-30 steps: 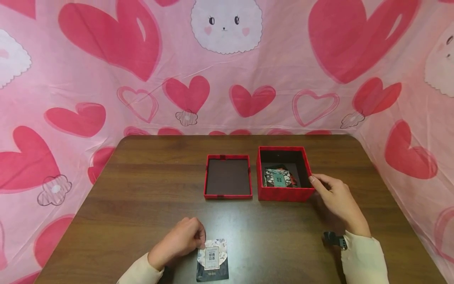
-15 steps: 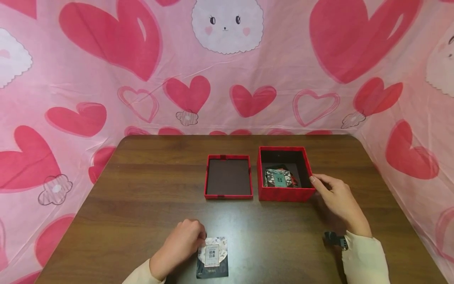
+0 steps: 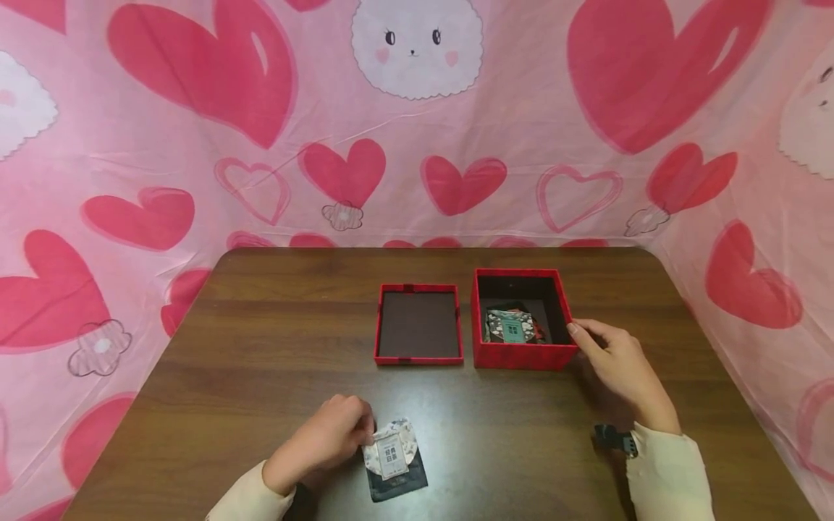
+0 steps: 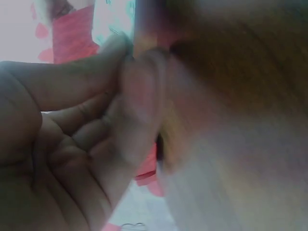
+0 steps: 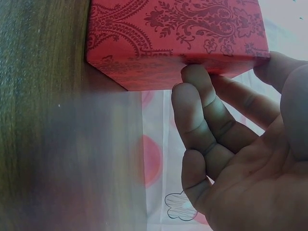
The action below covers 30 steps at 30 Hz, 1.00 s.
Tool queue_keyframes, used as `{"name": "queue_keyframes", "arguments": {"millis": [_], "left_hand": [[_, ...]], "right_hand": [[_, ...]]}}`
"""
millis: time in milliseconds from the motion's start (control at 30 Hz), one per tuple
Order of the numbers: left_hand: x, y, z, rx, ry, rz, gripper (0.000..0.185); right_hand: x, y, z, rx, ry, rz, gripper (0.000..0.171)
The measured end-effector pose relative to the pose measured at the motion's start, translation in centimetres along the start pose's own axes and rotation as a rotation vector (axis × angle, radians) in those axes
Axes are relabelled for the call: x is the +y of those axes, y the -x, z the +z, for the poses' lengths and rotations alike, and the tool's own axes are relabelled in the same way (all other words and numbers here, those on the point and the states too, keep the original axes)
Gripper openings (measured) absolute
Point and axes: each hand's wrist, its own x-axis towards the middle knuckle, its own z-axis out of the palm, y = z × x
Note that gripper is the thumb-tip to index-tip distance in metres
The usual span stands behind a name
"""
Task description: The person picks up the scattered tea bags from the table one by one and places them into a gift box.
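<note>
My left hand [image 3: 329,430] pinches the upper left corner of a tea sachet [image 3: 394,457], black with a pale floral round and a label of Chinese characters. The sachet is slightly tilted near the front of the table; whether it still touches the wood I cannot tell. Pale paper [image 4: 113,20] shows past the thumb and finger in the left wrist view. At the right, my right hand [image 3: 622,369] holds the side of an uncovered red box [image 3: 521,357], thumb at its near right corner, fingers against the patterned outer wall [image 5: 192,29]. Several sachets [image 3: 511,325] lie inside.
Left of the box lies its red lid [image 3: 417,360], dark inside facing up. The brown wooden table [image 3: 260,347] has a pink heart-print cloth [image 3: 404,130] behind it and along both sides. A dark band [image 3: 615,439] circles my right wrist.
The tea sachet has shifted away from the front edge and turned a little counterclockwise, drawn by my left hand. My right hand and the box stay where they were.
</note>
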Motion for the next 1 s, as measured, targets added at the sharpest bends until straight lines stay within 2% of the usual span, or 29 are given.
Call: {"name": "queue_keyframes", "arguments": {"millis": [100, 200, 300, 400, 700, 800, 1000], "left_hand": [[-0.4, -0.4, -0.3, -0.066, 0.168, -0.015, 0.028], [-0.7, -0.8, -0.5, -0.129, 0.330, -0.065, 0.023], [-0.9, -1.1, -0.7, -0.169, 0.423, -0.113, 0.019], [-1.1, -1.3, -0.8, -0.189, 0.473, -0.130, 0.016], [-2.0, -1.6, -0.6, -0.183, 0.675, -0.140, 0.011], [-1.9, -1.9, -0.9, -0.178, 0.696, -0.129, 0.011], [-1.5, -2.7, -1.8, -0.171, 0.675, -0.123, 0.011]], "right_hand": [[0.0, 0.0, 0.0, 0.012, 0.001, -0.006, 0.047], [0.0, -0.1, 0.0, 0.006, 0.000, -0.007, 0.047], [0.0, -0.1, 0.1, 0.000, 0.001, -0.006, 0.048], [-0.1, 0.0, 0.0, 0.006, 0.002, -0.008, 0.047], [-0.1, 0.0, 0.0, -0.001, 0.003, -0.007, 0.047], [-0.1, 0.0, 0.0, -0.007, 0.003, -0.006, 0.047], [-0.2, 0.0, 0.0, -0.001, 0.005, -0.015, 0.046]]}}
